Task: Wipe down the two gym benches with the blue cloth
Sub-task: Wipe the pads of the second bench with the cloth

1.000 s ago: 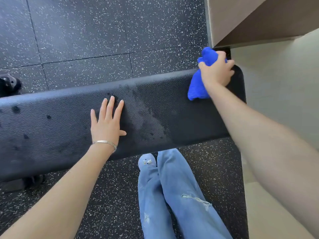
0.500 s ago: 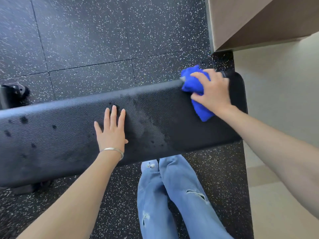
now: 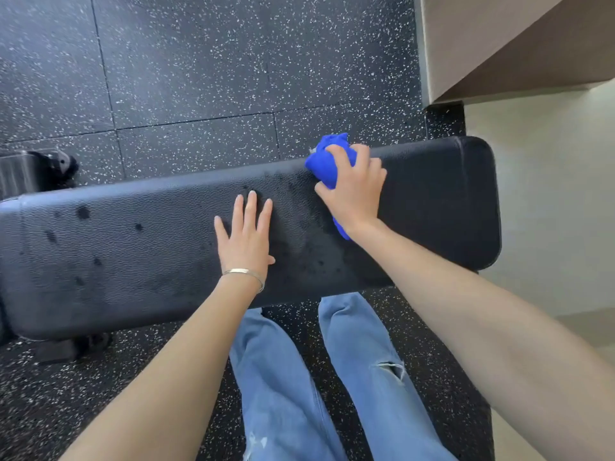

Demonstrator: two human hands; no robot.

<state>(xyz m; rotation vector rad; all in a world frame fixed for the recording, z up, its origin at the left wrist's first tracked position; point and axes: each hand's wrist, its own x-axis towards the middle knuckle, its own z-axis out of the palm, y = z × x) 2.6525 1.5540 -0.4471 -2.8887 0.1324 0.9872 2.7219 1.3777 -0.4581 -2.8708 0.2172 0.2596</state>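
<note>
Clearly the speckled rubber floor (image 3: 199, 61) is carrying one black gym bench (image 3: 133, 254); no second bench is showing. The left hand (image 3: 246, 237) is resting flat in the middle of the pad, fingers straight and slightly spread. The right hand (image 3: 356, 197) is curling its fingers round the bunched blue cloth (image 3: 327, 164), which is pressing on the pad's far edge, toward the right end. Dark wet spots (image 3: 83, 212) are dotting the left half. Judging by that, the wiping is only partway along, with the left half and the other bench remaining.
</note>
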